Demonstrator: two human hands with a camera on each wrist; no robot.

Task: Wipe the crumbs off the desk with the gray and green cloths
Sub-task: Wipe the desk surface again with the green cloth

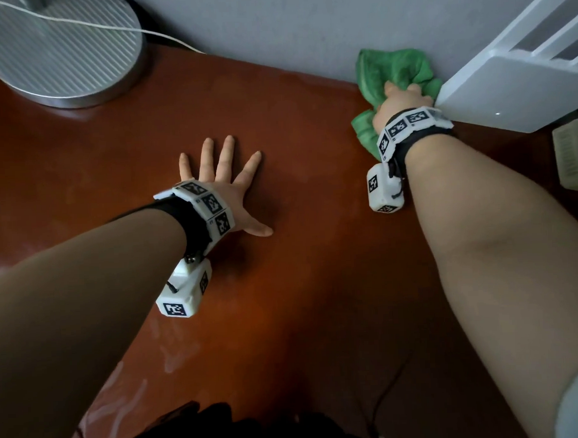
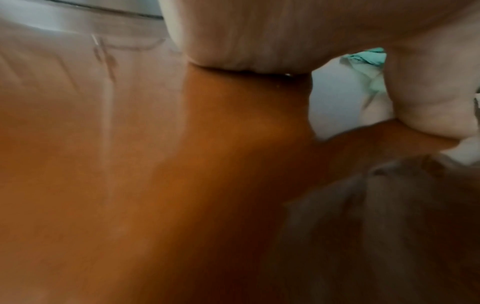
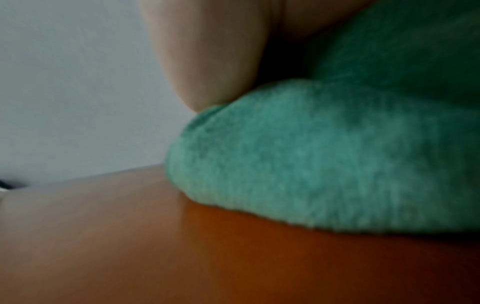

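Green cloth (image 1: 394, 71) lies bunched at the far right of the reddish-brown tabletop (image 1: 315, 250), against the gray wall (image 1: 274, 22) and touching the corner of a white slatted object (image 1: 499, 90). Right hand (image 1: 400, 105) sits on top of the cloth, fingers curled into the fabric and gripping it; part of the cloth trails out from under the wrist toward the near side. Right wrist view: a thumb or finger presses the top of the green cloth (image 3: 324, 154), whose lower edge rests on the tabletop; the view is blurred.

Left hand (image 1: 226, 191) lies flat on the tabletop near the middle, palm down, fingers straight and spread, thumb out to the right, holding nothing. It is well apart from the right hand.

A round ribbed metal base (image 1: 62, 53) stands at the far left corner, with a white cable (image 1: 110, 26) running across it toward the wall.

Gray cloth: cannot be identified with certainty; a blurred gray mass at the lower right of the left wrist view is unclear. Crumbs are too small to make out.
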